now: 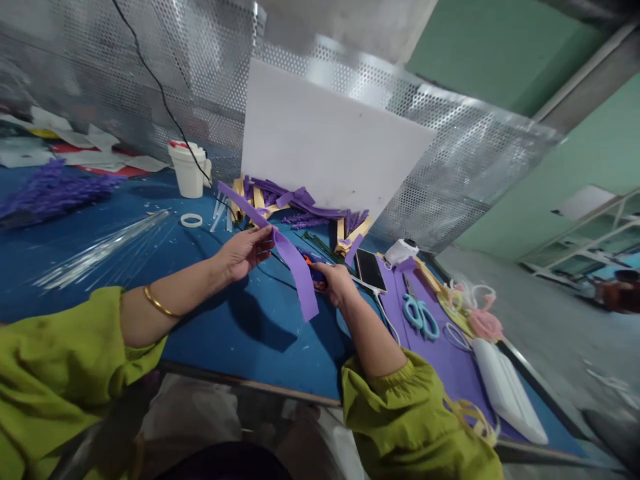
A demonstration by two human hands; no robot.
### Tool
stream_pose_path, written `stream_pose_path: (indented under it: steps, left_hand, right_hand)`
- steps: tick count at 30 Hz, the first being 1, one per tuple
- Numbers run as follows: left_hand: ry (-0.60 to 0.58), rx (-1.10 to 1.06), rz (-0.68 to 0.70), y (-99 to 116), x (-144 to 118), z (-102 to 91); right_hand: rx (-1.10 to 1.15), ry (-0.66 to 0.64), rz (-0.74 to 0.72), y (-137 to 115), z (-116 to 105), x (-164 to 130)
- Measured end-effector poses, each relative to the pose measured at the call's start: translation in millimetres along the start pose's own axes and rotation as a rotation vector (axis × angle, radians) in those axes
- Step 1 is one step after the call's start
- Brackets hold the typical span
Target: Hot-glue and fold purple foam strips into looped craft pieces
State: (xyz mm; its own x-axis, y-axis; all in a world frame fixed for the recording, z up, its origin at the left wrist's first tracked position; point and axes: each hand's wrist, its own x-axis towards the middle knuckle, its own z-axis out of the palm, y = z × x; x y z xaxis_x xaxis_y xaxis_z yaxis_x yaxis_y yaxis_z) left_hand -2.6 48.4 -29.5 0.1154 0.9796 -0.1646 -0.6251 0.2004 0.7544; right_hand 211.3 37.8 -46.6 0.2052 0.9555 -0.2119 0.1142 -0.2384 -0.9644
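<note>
My left hand [243,253] pinches a purple strip [296,272] near its middle, above the blue table. One end of the strip rises toward the back left, and the other hangs down between my hands. Closed around a dark blue glue gun with an orange part [309,258] is my right hand [336,283], just right of the strip. My fingers and the strip hide much of this tool. Behind my hands lie purple strips [300,198], wooden pieces [259,198] and green stems [320,245].
On the left are a purple flower bunch [60,190], clear thin rods [110,247], a tape roll [191,220] and a white bucket [188,172]. Rightward lie a phone [371,269], blue scissors [421,316], purple sheets [450,373] and a white roll [507,390]. A white board [330,133] stands behind.
</note>
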Motion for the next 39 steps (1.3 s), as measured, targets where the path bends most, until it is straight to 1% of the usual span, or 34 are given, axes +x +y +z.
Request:
stream_pose_path:
  steps: [3,5,7,9,10,12,13,14,15,19,21,23,26,28,29,31,33,35,39]
  left_hand:
    - [-0.031,-0.028,-0.01,-1.3,2.5,-1.4]
    - [-0.058,-0.057,-0.024,-2.1,5.0,-2.5]
    - [-0.06,-0.095,-0.043,-1.9,6.8,-2.8]
    - [-0.034,-0.137,-0.066,-0.6,6.7,-2.1]
    - [-0.017,-0.153,-0.078,0.2,5.9,-1.4]
    - [0.013,-0.168,-0.094,1.6,3.7,0.0]
    - [0.021,-0.166,-0.096,1.8,2.6,0.5]
    - [0.021,-0.158,-0.093,1.7,1.8,0.8]
    - [0.013,-0.144,-0.087,1.2,1.3,0.8]
    - [-0.054,-0.066,-0.04,-2.5,2.6,-1.3]
    - [-0.076,-0.04,-0.021,-3.9,4.1,-2.6]
    - [-0.088,-0.034,-0.018,-4.3,5.4,-3.5]
    - [-0.094,-0.053,-0.011,-3.1,5.6,-3.3]
    - [-0.082,-0.068,0.005,-1.7,4.5,-2.2]
    - [-0.07,-0.074,0.012,-1.0,3.8,-1.5]
    - [-0.042,-0.086,0.019,0.2,2.6,0.0]
    - [-0.023,-0.095,0.021,0.7,2.1,0.9]
    - [-0.02,-0.083,0.025,0.7,2.5,1.1]
    - [-0.036,-0.052,0.059,0.4,4.1,0.3]
  right_hand:
    - [0.177,-0.012,-0.002,-2.1,2.1,-7.3]
    - [0.261,-0.007,-0.037,-4.4,4.5,-11.4]
    - [0.348,0.006,-0.117,-7.1,7.1,-14.3]
    - [0.457,-0.002,-0.209,-9.8,9.0,-15.2]
    - [0.512,-0.018,-0.22,-11.1,9.3,-14.9]
    - [0.585,-0.064,-0.168,-13.0,8.0,-13.7]
    - [0.587,-0.085,-0.131,-13.6,6.4,-13.2]
    - [0.573,-0.094,-0.122,-14.0,4.4,-13.2]
    - [0.543,-0.09,-0.162,-14.4,2.1,-13.9]
    - [0.304,-0.029,-0.519,-16.5,-5.9,-24.3]
    - [0.215,-0.019,-0.611,-18.1,-7.8,-31.7]
    - [0.217,-0.046,-0.631,-19.5,-8.5,-37.8]
    - [0.284,-0.171,-0.59,-20.7,-9.3,-43.3]
    - [0.249,-0.252,-0.564,-21.0,-10.1,-45.6]
    - [0.206,-0.272,-0.563,-21.0,-10.4,-46.7]
    - [0.103,-0.272,-0.58,-20.7,-10.6,-49.2]
    - [0.024,-0.245,-0.611,-19.5,-9.7,-51.8]
    - [-0.019,-0.23,-0.655,-17.3,-7.9,-53.5]
    - [-0.065,-0.246,-0.727,-10.2,-4.9,-51.3]
